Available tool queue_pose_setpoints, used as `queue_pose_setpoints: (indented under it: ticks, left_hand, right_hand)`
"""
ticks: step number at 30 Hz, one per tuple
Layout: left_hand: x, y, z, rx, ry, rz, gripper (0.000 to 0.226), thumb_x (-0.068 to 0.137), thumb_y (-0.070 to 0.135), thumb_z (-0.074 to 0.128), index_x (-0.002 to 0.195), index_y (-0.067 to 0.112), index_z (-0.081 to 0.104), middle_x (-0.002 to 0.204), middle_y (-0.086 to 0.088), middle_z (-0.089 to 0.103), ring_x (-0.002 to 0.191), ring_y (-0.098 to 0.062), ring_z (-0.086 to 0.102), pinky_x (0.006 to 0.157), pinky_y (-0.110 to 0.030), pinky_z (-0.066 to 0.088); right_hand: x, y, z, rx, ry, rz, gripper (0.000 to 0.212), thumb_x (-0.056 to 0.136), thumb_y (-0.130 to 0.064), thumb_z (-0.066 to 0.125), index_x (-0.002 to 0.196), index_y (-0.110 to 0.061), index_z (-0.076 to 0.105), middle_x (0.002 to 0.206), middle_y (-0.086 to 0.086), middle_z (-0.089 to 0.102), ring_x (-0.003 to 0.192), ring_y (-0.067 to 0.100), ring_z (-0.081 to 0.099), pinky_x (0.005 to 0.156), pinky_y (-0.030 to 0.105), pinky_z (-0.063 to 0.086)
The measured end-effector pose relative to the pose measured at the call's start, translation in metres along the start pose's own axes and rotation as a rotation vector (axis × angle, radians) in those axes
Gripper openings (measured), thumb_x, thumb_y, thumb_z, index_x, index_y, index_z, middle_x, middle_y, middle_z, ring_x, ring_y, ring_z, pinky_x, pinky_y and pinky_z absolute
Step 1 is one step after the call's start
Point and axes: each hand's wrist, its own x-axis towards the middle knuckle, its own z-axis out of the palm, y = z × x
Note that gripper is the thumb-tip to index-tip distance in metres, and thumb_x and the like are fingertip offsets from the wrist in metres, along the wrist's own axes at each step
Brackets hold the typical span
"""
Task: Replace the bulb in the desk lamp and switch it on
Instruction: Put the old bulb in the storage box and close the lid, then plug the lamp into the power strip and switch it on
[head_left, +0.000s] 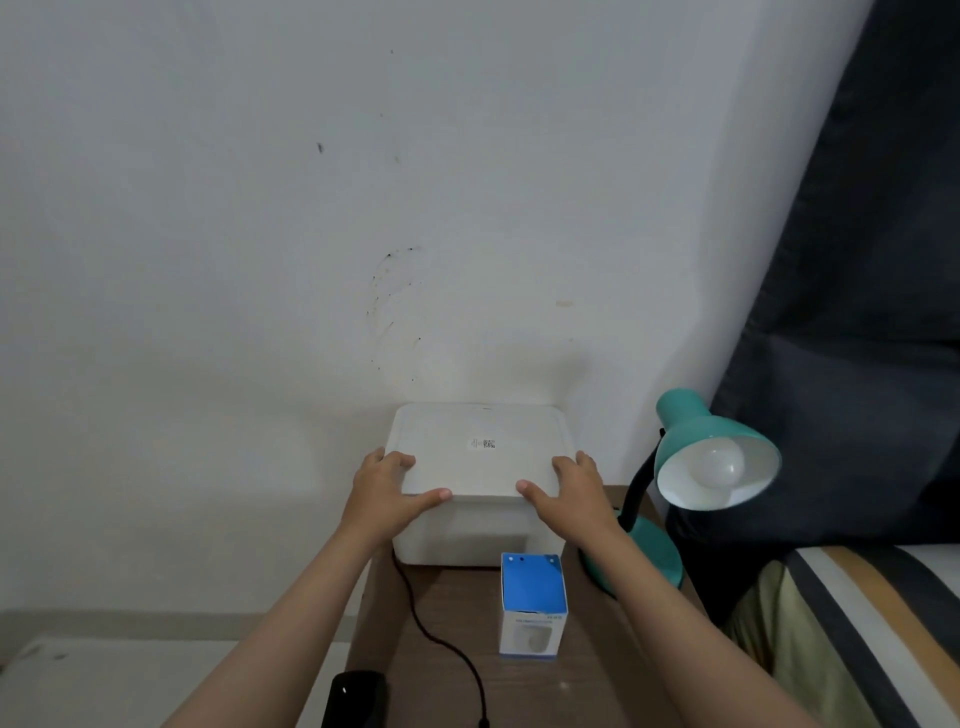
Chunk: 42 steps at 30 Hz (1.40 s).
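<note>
A teal desk lamp stands at the right of the small wooden table, its shade facing me with a white bulb screwed in. A blue-topped bulb box stands upright in front of a white lidded plastic box. My left hand grips the lid's front left corner, fingers on top and thumb along the front edge. My right hand grips the front right corner the same way.
A black cable runs from under the white box toward the table's front edge. A black device lies at the front left. A bed with a striped cover and a dark curtain are on the right. A white wall rises behind.
</note>
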Motion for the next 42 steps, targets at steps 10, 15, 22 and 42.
queue_pose_setpoints:
  ticks: [10,15,22,42]
  left_hand:
    - [-0.038,0.016,0.011,0.100,0.063,-0.006,0.070,0.083,0.044,0.062,0.139,0.013,0.034,0.153,-0.014,0.021,0.140,-0.030,0.020,0.106,-0.044,0.034]
    - [-0.132,-0.013,0.022,0.011,0.117,0.051,0.061,0.083,0.035,0.066,0.134,0.011,0.043,0.150,-0.015,0.029,0.138,-0.029,0.025,0.109,-0.037,0.029]
    - [-0.245,-0.071,0.038,0.136,0.035,-0.026,0.062,0.081,0.042,0.062,0.133,0.015,0.045,0.150,-0.012,0.032,0.137,-0.026,0.029,0.111,-0.046,0.029]
    - [-0.282,-0.092,0.046,0.264,0.111,0.000,0.055,0.081,0.027,0.058,0.131,0.006,0.047,0.144,-0.018,0.038,0.131,-0.032,0.037,0.102,-0.047,0.043]
  right_hand:
    - [-0.037,-0.006,0.000,-0.082,0.068,-0.122,0.062,0.090,-0.044,0.054,0.136,-0.005,0.040,0.153,0.021,0.018,0.142,0.031,0.019,0.112,0.038,0.026]
    - [-0.131,-0.004,0.031,0.127,0.272,-0.494,0.028,0.087,-0.023,0.059,0.106,-0.005,0.065,0.109,0.011,0.062,0.106,0.018,0.056,0.095,0.020,0.041]
    - [-0.207,0.030,0.091,0.075,0.021,-0.339,0.019,0.082,-0.013,0.063,0.099,-0.010,0.068,0.093,0.008,0.065,0.085,0.021,0.061,0.076,0.022,0.043]
    - [-0.207,-0.001,0.115,0.306,-0.174,0.271,0.021,0.072,-0.002,0.065,0.070,-0.022,0.061,0.068,-0.003,0.063,0.068,0.016,0.059,0.055,0.022,0.041]
